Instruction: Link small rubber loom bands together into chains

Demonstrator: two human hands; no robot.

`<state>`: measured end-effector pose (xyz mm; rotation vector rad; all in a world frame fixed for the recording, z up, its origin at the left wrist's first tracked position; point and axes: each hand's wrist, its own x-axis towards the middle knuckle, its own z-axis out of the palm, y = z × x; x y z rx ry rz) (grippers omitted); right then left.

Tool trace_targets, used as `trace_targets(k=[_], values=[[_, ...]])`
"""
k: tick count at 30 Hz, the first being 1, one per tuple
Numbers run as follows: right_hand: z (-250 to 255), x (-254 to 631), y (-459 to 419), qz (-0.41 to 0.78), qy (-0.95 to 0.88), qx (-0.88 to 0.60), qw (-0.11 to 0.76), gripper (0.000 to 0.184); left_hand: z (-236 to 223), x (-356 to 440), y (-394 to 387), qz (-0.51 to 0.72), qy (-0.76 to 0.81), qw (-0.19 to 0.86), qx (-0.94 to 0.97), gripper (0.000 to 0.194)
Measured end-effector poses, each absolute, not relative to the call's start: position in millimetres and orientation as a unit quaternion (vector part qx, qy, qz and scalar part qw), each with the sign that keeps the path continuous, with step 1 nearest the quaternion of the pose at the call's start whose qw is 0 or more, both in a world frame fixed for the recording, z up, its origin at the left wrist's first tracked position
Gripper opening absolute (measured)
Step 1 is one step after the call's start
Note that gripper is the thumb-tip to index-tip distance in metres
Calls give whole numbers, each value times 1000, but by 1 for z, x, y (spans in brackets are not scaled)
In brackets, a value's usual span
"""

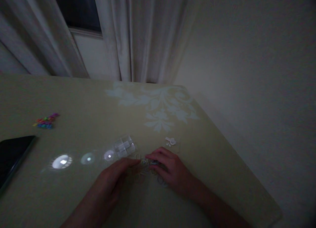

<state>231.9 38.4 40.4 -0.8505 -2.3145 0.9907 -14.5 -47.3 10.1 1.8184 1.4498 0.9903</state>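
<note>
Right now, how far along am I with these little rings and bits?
Seemingly done: small multicoloured pieces and small white plastic pieces lie in separate groups. In hand: your left hand and right hand are at the loose pile of small pale rings. Probably left: that pile, spread beside the clear plastic container.

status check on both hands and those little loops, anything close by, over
Left hand and right hand at small loops, grip unclear. Clear container just beyond left hand. White pieces beyond right.

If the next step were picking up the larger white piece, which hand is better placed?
Likely the right hand: the larger white piece lies just beyond it. The left hand is farther off, across the small pieces.
</note>
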Motion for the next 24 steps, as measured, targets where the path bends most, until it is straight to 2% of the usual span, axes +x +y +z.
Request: trace_targets(k=[4, 8, 9, 12, 13, 19, 24], values=[[42, 243, 45, 352, -849, -322, 227, 23, 11, -25, -49, 322, 552, 312, 703, 40], [42, 247, 47, 351, -840, -350, 219, 21, 8, -20, -51, 311, 568, 282, 708, 47], [43, 246, 46, 352, -839, -360, 208, 28, 7, -17, -51, 309, 577, 271, 706, 51], [42, 242, 41, 355, -843, -371, 158, 64, 1, -4, -52, 312, 598, 230, 701, 63], [42, 239, 39, 357, -846, -368, 146, 67, -1, 1, -52, 316, 598, 220, 703, 64], [33, 219, 29, 348, -860, -344, 145, 25, -3, 21, -40, 317, 588, 242, 704, 31], [26, 210, 27, 323, -861, -354, 169, 15, 4, 22, -36, 340, 589, 265, 684, 24]])
